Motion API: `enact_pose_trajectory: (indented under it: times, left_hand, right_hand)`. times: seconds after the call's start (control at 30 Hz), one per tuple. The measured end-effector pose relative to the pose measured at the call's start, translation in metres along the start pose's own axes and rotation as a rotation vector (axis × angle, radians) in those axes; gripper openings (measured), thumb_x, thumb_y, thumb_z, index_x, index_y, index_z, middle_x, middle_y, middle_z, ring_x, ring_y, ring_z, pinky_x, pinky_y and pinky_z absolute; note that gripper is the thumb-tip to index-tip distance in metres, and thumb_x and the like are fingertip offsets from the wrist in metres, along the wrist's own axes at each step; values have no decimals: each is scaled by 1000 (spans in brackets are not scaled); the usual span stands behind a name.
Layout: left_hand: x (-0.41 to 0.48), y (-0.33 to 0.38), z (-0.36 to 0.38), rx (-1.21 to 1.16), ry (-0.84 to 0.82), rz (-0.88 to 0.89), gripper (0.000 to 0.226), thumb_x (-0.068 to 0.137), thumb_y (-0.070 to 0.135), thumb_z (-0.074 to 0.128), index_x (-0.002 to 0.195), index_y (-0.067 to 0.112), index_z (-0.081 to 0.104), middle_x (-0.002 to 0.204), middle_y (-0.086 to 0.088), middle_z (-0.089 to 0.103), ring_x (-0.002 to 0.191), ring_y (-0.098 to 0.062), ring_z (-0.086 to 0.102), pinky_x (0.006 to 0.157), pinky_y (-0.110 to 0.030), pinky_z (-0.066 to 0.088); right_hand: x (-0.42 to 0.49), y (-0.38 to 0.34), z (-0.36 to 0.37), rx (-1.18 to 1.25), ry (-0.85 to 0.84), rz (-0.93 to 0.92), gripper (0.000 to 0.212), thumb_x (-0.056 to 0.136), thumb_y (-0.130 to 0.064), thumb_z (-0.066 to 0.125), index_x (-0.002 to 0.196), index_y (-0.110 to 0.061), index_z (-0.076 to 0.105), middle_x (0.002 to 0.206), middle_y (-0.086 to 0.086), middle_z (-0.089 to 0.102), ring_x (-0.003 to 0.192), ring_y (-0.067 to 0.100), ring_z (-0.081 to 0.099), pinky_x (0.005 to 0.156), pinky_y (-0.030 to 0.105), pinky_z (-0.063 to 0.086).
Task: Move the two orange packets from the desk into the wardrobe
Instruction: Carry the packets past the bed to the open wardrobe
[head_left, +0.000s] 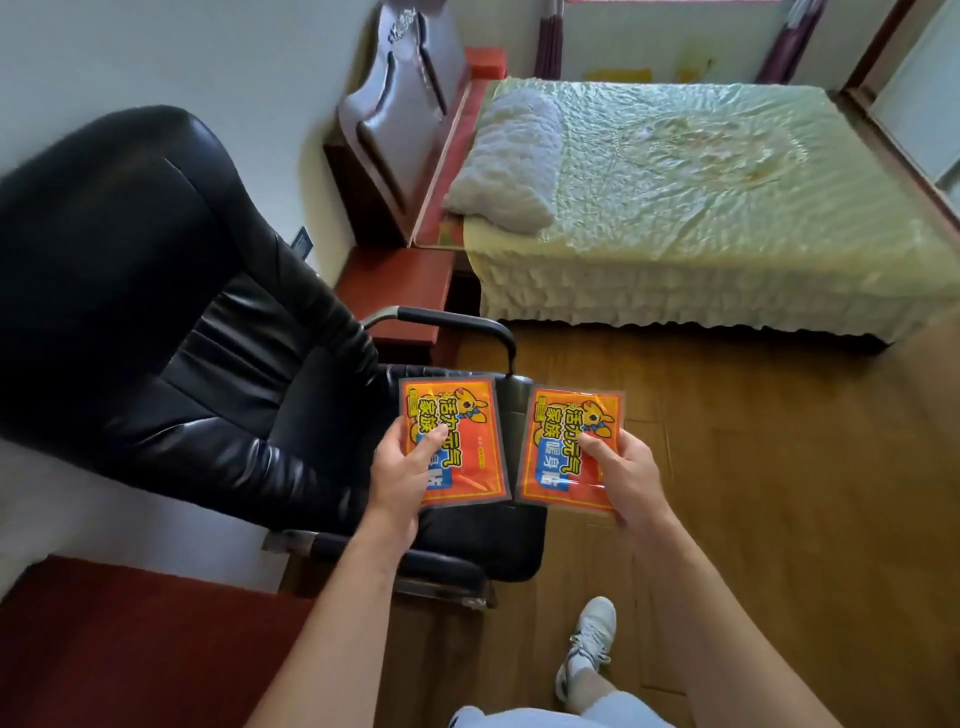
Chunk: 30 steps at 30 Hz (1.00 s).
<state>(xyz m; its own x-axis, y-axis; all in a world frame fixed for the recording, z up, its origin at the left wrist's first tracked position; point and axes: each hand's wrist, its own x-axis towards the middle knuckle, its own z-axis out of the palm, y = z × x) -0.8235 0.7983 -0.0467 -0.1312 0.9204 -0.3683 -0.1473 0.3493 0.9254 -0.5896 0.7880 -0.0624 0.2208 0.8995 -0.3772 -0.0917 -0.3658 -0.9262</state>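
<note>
I hold two flat orange packets with yellow lettering and a cartoon animal, side by side in front of me. My left hand (402, 467) grips the left orange packet (467, 431) by its lower left edge, thumb on top. My right hand (621, 467) grips the right orange packet (558, 441) by its lower right corner, thumb on its face. Both packets hang in the air over the front of a chair seat and the floor. A red desk corner (130, 639) shows at the bottom left. No wardrobe is in view.
A black leather office chair (171, 322) stands close on my left, its armrest (452, 322) just beyond the packets. Behind it are a red bedside table (395, 280) and a bed with a green cover (701, 192). Wooden floor (779, 493) spreads to the right. My shoe (589, 644) is below.
</note>
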Motion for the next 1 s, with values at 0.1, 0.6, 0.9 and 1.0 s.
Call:
enact_pose_trajectory:
  times: [0.1,0.6,0.9,1.0]
  left_hand:
    - [27,8,52,7,24,-7,20,90,24,64,110,24,60,103,-6,74,90,-22,73,72,-37,61]
    - [143,29,291,45,-121,-51,33,89,26,66,120,20,56,109,-8,73,93,-24,73,81,-46,59]
    - [242,37,414,59,-265,-104,31,89,22,66,118,18,57,103,-7,74,89,-24,74,68,-36,61]
    - [289,49,467,74,-349,-114,30,88,23,67,116,20,58,104,-7,75,89,-25,74,69,-38,60]
  right_hand:
    - [43,-17,-37,22,7,29,9,93,-27,63,101,-25,60,99,-2,73,80,15,76,63,26,60]
    - [192,-82,-207,105,133,36,17,93,-28,63,109,-23,60,101,0,74,81,15,76,61,25,60]
    - [287,-104,-288,108,316,57,18,93,-29,62,110,-23,59,101,0,73,85,18,75,66,29,61]
    - [332,-123,-317,127,395,50,20,93,-29,62,112,-21,60,102,2,74,87,21,75,73,36,62]
